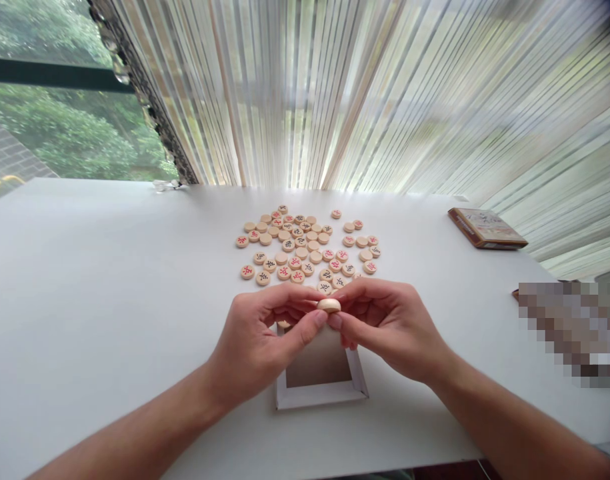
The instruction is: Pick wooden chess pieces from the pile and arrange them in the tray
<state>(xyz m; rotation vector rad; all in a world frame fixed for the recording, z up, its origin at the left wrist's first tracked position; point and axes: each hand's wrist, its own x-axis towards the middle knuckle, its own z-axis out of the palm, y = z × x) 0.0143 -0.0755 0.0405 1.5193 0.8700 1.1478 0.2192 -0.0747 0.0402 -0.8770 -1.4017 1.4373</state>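
Note:
Between the fingertips of both hands is a round wooden xiangqi piece [329, 305], its pale rim facing me. My left hand [269, 337] pinches it from the left, and my right hand [387, 327] pinches it from the right. Below the hands lies an open shallow box [322, 399] with white walls and a brown inside; the hands cover its far part. A piece [283, 325] shows at its far left corner, partly hidden by my left hand. Beyond the hands, many loose xiangqi pieces [295, 263] are spread out, some with red or black characters, others blank side up.
A flat brown box [487, 228] with a printed top lies at the right rear of the white table [109, 300]. A blurred-out object [575, 327] is at the right edge. String curtains [295, 93] hang behind the table, beside a window [59, 120].

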